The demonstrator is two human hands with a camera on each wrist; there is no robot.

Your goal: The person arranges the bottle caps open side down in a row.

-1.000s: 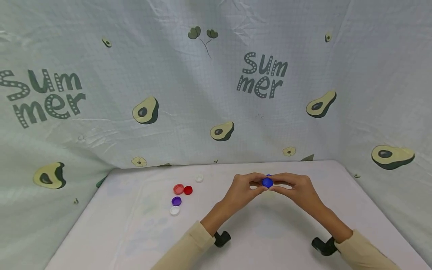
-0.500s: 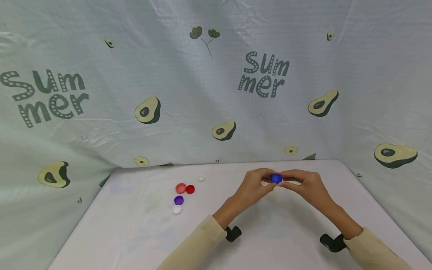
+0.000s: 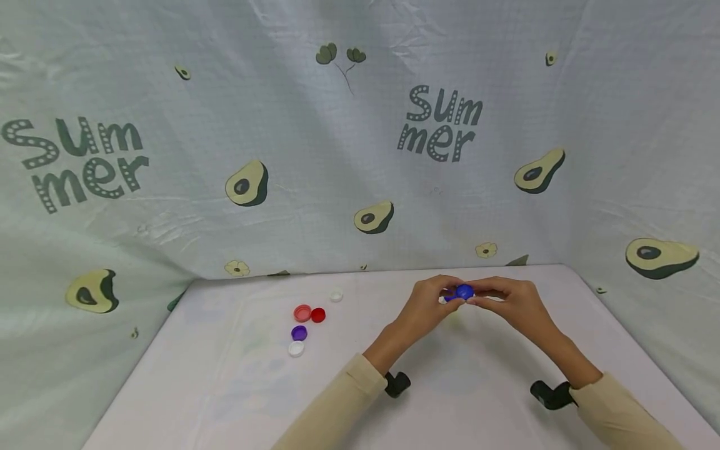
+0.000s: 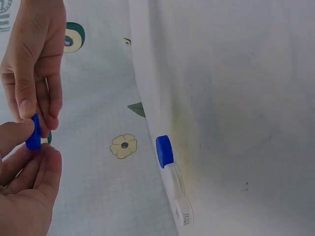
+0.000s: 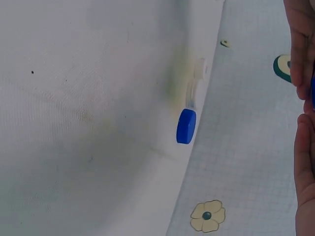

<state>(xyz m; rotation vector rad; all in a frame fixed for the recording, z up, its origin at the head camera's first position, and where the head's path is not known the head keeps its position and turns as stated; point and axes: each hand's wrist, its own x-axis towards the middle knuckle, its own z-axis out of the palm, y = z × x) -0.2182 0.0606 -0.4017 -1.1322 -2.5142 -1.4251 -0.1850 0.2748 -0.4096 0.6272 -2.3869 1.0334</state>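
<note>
Both hands meet around one blue bottle cap (image 3: 464, 292), raised above the table. My left hand (image 3: 422, 306) pinches its left side between thumb and fingers. From the other side, my right hand (image 3: 509, 300) holds its right edge with thumb and fingertips. In the left wrist view the held cap stands on edge. Behind the hands, a second blue cap (image 4: 165, 151) lies on the table beside a clear cap (image 4: 173, 181) and a white cap (image 4: 184, 211), in a row near the far edge. The right wrist view cuts off most of the held cap.
Left of the hands on the white table (image 3: 236, 387) lie a pink-red cap (image 3: 302, 313), a red cap (image 3: 318, 315), a purple cap (image 3: 299, 333), a white cap (image 3: 295, 349) and a whitish cap (image 3: 336, 295). A printed cloth (image 3: 304, 237) hangs behind the table.
Both hands have shifted right and slightly farther away with the blue cap still between them. The blue cap on the table now shows to the left of the held one.
</note>
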